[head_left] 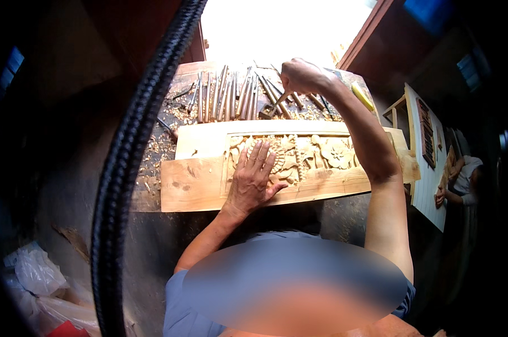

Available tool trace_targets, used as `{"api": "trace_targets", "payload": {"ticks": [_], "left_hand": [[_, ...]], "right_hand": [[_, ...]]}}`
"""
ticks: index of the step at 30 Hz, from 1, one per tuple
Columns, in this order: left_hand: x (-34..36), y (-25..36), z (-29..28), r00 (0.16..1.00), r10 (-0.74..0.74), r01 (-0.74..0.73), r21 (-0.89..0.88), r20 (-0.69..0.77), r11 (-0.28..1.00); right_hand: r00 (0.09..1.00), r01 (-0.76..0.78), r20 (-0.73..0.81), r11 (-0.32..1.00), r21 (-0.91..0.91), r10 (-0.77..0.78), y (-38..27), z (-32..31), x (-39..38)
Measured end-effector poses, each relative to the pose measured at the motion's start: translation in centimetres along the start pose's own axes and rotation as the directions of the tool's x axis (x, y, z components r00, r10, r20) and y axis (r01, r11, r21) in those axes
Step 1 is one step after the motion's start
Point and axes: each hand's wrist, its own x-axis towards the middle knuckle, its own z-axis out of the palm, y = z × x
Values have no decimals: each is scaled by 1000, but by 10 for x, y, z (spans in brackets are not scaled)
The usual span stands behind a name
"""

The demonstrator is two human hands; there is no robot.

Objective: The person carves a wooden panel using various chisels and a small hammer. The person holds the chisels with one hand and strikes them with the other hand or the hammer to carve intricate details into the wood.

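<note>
A pale wooden panel [195, 180] carved in relief with flowers and figures lies across the workbench in front of me. My left hand [253, 178] rests flat on its carved middle, fingers stretched out and holding nothing. Beyond the panel, my right hand [303, 77] is raised and closed around the handle of a small hammer [268, 111]. The hammer's dark, blocky head hangs down over the chisels, just past the panel's far edge. A row of several chisels [225, 98] with wooden handles lies side by side at the back of the bench.
Wood shavings [153, 149] litter the dark bench. A yellow object [362, 95] lies at its far right. A black braided cable [119, 163] crosses the view at left. Plastic bags [38, 272] sit low left. At right, another person [461, 180] works by a white table [425, 185].
</note>
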Motion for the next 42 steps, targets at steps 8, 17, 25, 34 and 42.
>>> {"api": "trace_targets", "payload": {"ticks": [8,17,25,34,42], "left_hand": [[2,-6,-1,999,-47,47,-35,13,998],[-11,-18,2,948,-220,201,106,230,974],[-63,-14,-36,942,-325,336,287,-89,897],[-70,49,0,992,77,-80,-28,-99,996],[-54,53,24,995,68,-62,78,-78,995]], "right_hand": [[785,10,-533,854,520,315,43,42,-133],[702,304,-119,-145,941,702,52,190,-185],[656,172,-176,82,982,734,38,217,-200],[703,119,-200,164,979,683,28,221,-193],[714,-229,-457,795,562,530,71,167,-154]]}}
